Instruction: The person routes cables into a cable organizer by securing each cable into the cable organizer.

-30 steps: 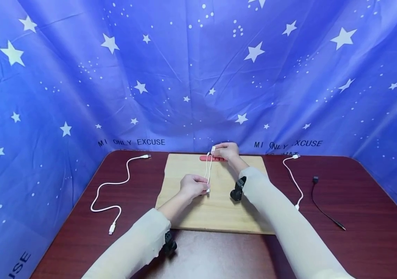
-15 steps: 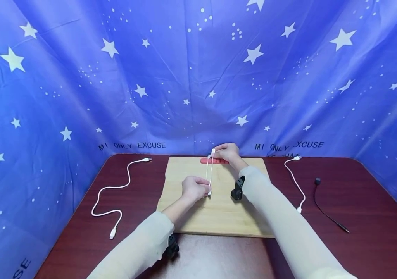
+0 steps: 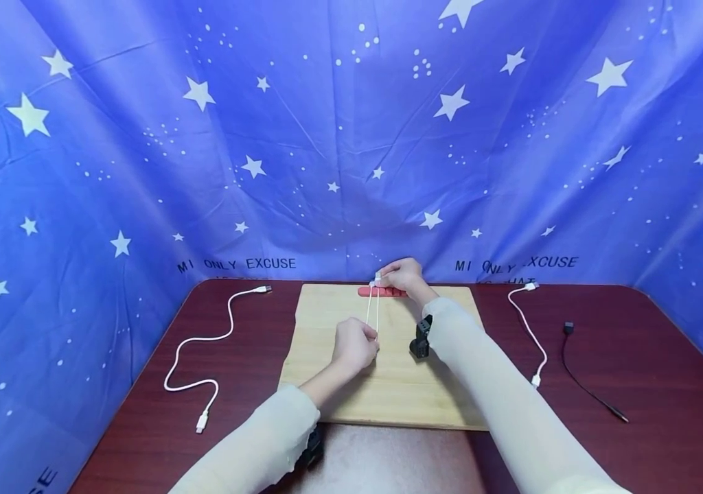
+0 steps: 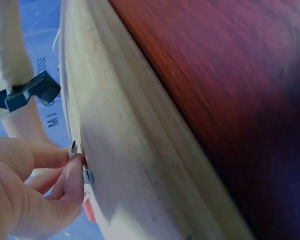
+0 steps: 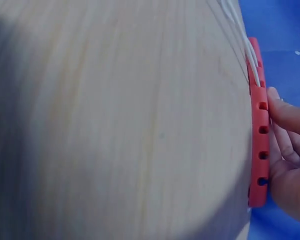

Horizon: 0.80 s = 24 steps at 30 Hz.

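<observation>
Two strands of white charging cable [image 3: 369, 309] run between my hands, above the wooden board [image 3: 388, 391]. My left hand [image 3: 354, 343] pinches their near part; in the left wrist view a small white connector [image 4: 73, 149] sticks out at the fingertips and a metal plug [image 4: 87, 176] shows just beyond them. At the board's far edge my right hand [image 3: 406, 276] pinches a white plug [image 3: 378, 278] over a red slotted cable holder [image 3: 365, 291]. In the right wrist view the strands enter the upper part of this holder, and the fingers are behind it.
On the dark red table [image 3: 252, 370], a long white cable [image 3: 197, 338] lies left of the board. A shorter white cable [image 3: 531, 329] and a short black cable [image 3: 586, 387] lie to its right. A blue star-patterned curtain [image 3: 339, 137] closes off the back and sides.
My left hand has shifted slightly right and toward me, and the strands look straighter. My right hand's white plug has come down closer to the red holder.
</observation>
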Motion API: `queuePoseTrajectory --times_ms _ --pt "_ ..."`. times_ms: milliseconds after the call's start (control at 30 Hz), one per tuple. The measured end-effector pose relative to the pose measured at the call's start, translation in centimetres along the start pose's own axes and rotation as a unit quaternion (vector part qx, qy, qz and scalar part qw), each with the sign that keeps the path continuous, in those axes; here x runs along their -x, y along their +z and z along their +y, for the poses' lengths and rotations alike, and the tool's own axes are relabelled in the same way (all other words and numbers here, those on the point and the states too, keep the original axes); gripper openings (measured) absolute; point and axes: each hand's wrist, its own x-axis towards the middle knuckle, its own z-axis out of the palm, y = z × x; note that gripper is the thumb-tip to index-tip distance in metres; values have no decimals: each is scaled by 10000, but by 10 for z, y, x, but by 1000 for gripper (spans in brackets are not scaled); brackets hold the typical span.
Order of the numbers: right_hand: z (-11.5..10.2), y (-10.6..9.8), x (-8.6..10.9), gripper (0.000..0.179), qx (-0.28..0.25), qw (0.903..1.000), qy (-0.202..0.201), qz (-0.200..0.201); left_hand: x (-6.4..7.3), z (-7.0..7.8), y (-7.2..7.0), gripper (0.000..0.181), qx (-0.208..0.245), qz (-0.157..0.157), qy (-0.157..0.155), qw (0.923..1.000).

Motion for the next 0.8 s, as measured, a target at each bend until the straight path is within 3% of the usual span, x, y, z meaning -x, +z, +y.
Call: queuePoseTrajectory --times_ms 67,133,267,500,800 --pt "-1 1 1 27 41 10000 -20 20 2 2 0 14 -269 -52 200 9994" --pt "-1 1 2 27 -31 10000 5 -4 3 3 0 31 -428 -184 336 9983" --pt "1 0 2 29 -180 9997 19 -138 5 5 2 47 -502 -433 357 9972" --pt "1 0 2 31 -224 9994 -16 -247 6 3 2 6 -335 -95 211 9992" --pt "-7 -4 13 36 -81 9999 -111 -71 9 4 -1 4 -263 6 202 9995"
